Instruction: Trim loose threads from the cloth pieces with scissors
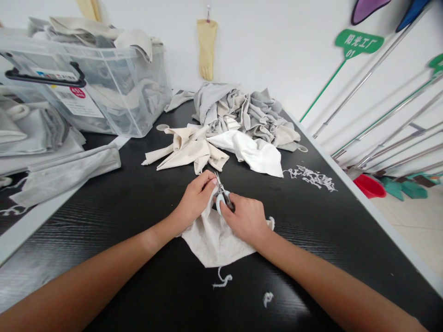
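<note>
My left hand [200, 194] pinches the upper edge of a pale cloth [216, 242] that hangs down onto the black table. My right hand [247, 216] grips a pair of scissors [222, 193] with light and dark handles. Their blades point up and away from me, right beside the fingertips of my left hand. Whether the blades touch the cloth I cannot tell. A loose thread [223, 279] trails from the cloth's lower corner, and another curl of thread sticks out at its right side.
Beyond my hands lie a beige cloth [188, 150], a white cloth [254, 150] and a heap of grey cloths [238, 108]. Thread scraps [313, 177] lie at right, a thread tuft [267, 299] nearer me. A clear bin [121, 99] of cloths stands at left near folded cloths [32, 124].
</note>
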`<state>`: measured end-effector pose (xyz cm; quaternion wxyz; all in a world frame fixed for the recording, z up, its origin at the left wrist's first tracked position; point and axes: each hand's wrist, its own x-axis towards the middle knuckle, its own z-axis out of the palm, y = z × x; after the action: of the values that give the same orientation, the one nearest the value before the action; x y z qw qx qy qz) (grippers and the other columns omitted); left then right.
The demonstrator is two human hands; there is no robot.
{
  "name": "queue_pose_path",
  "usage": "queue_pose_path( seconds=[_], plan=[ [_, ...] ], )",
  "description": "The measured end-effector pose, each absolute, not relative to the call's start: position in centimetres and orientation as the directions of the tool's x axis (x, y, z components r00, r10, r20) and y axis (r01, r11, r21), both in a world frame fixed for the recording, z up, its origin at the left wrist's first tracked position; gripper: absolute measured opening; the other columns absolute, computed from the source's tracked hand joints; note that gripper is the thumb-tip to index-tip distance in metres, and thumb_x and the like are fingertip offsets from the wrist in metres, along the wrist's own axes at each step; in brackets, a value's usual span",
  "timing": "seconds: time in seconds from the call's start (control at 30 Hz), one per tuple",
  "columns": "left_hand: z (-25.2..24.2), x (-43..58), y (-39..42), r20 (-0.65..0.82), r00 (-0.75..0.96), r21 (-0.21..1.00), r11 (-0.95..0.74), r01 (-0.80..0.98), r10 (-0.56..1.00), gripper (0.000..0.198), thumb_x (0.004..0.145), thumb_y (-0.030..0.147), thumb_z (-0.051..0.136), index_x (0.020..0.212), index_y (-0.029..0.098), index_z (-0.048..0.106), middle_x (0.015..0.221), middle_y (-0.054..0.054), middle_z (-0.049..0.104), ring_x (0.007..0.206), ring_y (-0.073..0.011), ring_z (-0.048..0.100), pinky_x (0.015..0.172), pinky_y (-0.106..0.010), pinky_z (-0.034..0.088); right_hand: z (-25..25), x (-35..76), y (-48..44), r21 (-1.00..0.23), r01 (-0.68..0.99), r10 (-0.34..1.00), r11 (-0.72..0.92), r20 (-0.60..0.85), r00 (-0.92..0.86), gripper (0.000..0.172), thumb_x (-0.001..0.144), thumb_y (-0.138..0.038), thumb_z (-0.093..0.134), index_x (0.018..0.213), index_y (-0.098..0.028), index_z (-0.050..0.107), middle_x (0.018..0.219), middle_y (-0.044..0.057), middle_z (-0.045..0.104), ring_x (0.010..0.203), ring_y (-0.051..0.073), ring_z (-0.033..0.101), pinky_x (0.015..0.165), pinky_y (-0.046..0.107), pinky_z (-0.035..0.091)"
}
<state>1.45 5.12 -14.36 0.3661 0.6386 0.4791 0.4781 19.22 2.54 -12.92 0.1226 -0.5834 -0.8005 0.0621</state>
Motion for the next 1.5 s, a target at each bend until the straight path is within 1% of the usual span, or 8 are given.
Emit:
queue_pose_path(
  seconds=[0.17,0.33,0.47,0.6,0.73,1.0,1.13,1.5],
  plan=[
    [-14.1,1.6,4.9,0.268,0.092,0.907,-0.283,0.311,0.959,0.021,0.103,0.030,0.049,0.085,0.022,0.055,0.080,0.002,0.056,0.077,-0.0154,0.053,0.074,-0.028,0.042,-12.7,19.1,2.5,-0.204,0.933,0.954,0.296,0.111,-0.279,0.036,0.102,-0.051,0.058,0.083,-0.022,0.067,0.070,0.001,0.071,0.061,0.017,0.060,0.060,0.033,0.021],
    [-14.2,1.5,5.0,0.251,0.089,0.922,-0.266,0.280,0.964,0.021,0.103,0.033,0.050,0.087,0.022,0.058,0.082,0.001,0.060,0.077,-0.0160,0.055,0.073,-0.027,0.044,-13.1,19.3,2.7,-0.234,0.922,0.951,0.308,0.107,-0.290,0.037,0.104,-0.048,0.056,0.079,-0.022,0.066,0.069,0.000,0.070,0.061,0.015,0.059,0.061,0.032,0.023],
    [-14.2,1.5,5.1,0.223,0.094,0.941,-0.240,0.240,0.970,0.021,0.104,0.033,0.051,0.088,0.022,0.060,0.081,0.002,0.061,0.077,-0.0158,0.057,0.073,-0.027,0.045,-13.3,19.6,3.0,-0.336,0.888,0.950,0.313,0.123,-0.288,0.041,0.105,-0.046,0.054,0.073,-0.021,0.062,0.065,-0.002,0.065,0.057,0.013,0.052,0.060,0.031,0.023],
    [-14.3,1.5,5.2,0.241,0.133,0.934,-0.267,0.236,0.961,0.022,0.105,0.033,0.051,0.090,0.021,0.062,0.085,0.001,0.064,0.081,-0.0160,0.060,0.078,-0.028,0.047,-13.0,19.8,3.1,-0.465,0.843,0.962,0.272,0.103,-0.254,0.053,0.105,-0.054,0.052,0.065,-0.020,0.053,0.060,-0.003,0.059,0.054,0.012,0.045,0.058,0.030,0.021],
    [-14.5,1.3,5.3,0.264,0.149,0.927,-0.294,0.233,0.953,0.023,0.105,0.032,0.050,0.091,0.020,0.064,0.088,0.000,0.065,0.086,-0.0167,0.061,0.083,-0.029,0.047,-12.3,20.0,3.3,-0.508,0.823,0.965,0.253,0.070,-0.253,0.058,0.105,-0.061,0.048,0.065,-0.020,0.052,0.059,-0.003,0.056,0.054,0.012,0.043,0.058,0.030,0.020],
    [-14.7,0.5,5.6,0.262,0.126,0.936,-0.284,0.209,0.957,0.023,0.105,0.035,0.052,0.091,0.020,0.062,0.089,0.000,0.065,0.087,-0.0171,0.061,0.083,-0.028,0.047,-12.3,20.3,3.3,-0.396,0.861,0.947,0.320,0.093,-0.309,0.053,0.102,-0.060,0.055,0.068,-0.020,0.054,0.061,-0.004,0.059,0.054,0.011,0.043,0.058,0.031,0.018],
    [-14.4,0.1,5.8,0.267,0.117,0.926,-0.289,0.243,0.956,0.024,0.105,0.036,0.053,0.091,0.020,0.062,0.089,0.000,0.064,0.087,-0.0168,0.059,0.082,-0.028,0.045,-12.5,20.5,3.6,-0.346,0.878,0.943,0.332,0.101,-0.317,0.052,0.100,-0.062,0.056,0.069,-0.021,0.058,0.061,-0.003,0.060,0.054,0.012,0.044,0.058,0.031,0.016],
    [-14.5,0.1,5.9,0.269,0.174,0.910,-0.309,0.276,0.947,0.022,0.105,0.032,0.050,0.090,0.020,0.060,0.085,0.001,0.060,0.082,-0.0154,0.056,0.078,-0.028,0.043,-12.9,20.8,3.9,-0.316,0.868,0.923,0.383,0.143,-0.356,0.052,0.100,-0.059,0.057,0.066,-0.020,0.055,0.057,-0.002,0.057,0.053,0.012,0.041,0.058,0.032,0.015]
  ],
)
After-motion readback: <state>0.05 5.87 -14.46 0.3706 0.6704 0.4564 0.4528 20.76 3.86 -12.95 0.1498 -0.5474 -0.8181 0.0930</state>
